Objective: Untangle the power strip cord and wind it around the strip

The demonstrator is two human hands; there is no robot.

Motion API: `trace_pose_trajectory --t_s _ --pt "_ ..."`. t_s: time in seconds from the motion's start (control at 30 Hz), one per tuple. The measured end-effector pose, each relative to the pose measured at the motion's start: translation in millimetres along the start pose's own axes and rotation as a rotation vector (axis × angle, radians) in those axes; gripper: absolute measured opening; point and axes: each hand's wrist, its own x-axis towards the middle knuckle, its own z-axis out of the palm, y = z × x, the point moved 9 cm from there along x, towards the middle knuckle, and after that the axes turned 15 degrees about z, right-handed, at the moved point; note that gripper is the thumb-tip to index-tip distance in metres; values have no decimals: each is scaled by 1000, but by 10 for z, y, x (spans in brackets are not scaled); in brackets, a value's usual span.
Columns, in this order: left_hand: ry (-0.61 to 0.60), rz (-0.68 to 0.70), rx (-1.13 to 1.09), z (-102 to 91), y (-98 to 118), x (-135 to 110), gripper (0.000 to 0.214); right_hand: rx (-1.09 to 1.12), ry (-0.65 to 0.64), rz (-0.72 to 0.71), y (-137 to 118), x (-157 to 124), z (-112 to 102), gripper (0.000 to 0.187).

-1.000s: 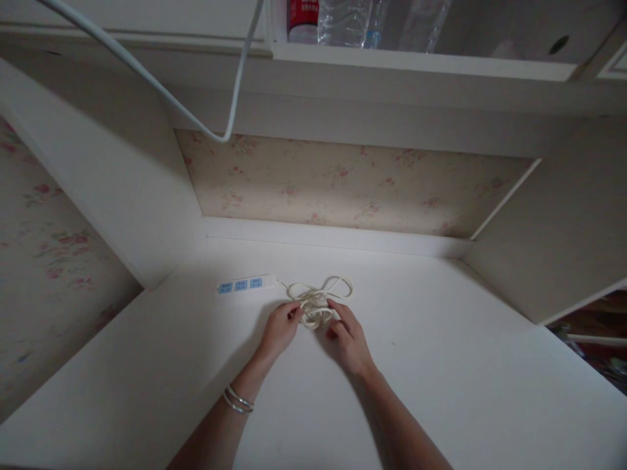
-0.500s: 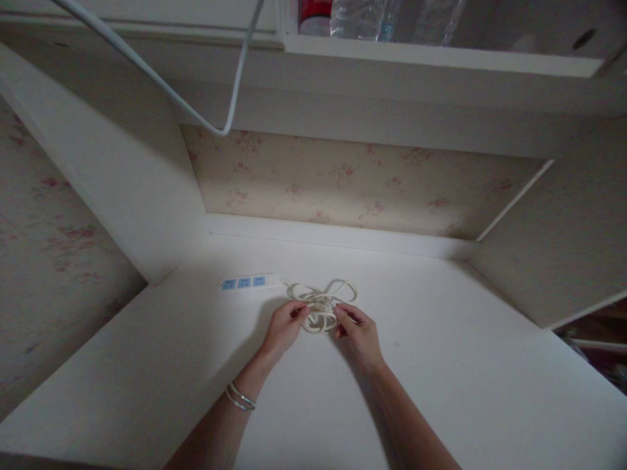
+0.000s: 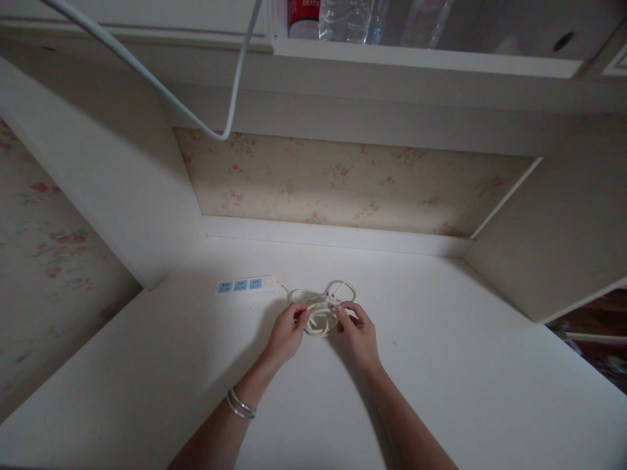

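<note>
A white power strip [image 3: 246, 285] with blue sockets lies on the white desk [image 3: 441, 365]. Its cream cord [image 3: 321, 311] is bundled in loops to the strip's right. My left hand [image 3: 287, 333], with two silver bangles on the wrist, pinches the left side of the bundle. On the bundle's right side, my right hand [image 3: 360, 334] has its fingers closed on the cord. Both hands rest low on the desk surface.
A white cable [image 3: 147, 75] hangs in a loop from above at the upper left. A shelf [image 3: 421, 59] overhead holds plastic bottles [image 3: 350, 19]. Floral wallpaper [image 3: 343, 183] backs the alcove, with white side panels left and right.
The cord loops have been drawn tighter between my hands. My right hand shifted a little toward the bundle and closed on it. The power strip stayed put.
</note>
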Motion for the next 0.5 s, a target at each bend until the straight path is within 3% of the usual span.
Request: trace_pose_trajectory --t_s 0.13,0.27,0.5 --pt "14 -27 -126 40 -12 -3 31 -99 14 -93 -67 -32 7 35" --pt "16 -49 -219 73 36 -17 33 -47 44 -9 21 38 -35 39" --pt "-10 -64 -268 65 164 -4 39 87 -28 75 152 130 21 37"
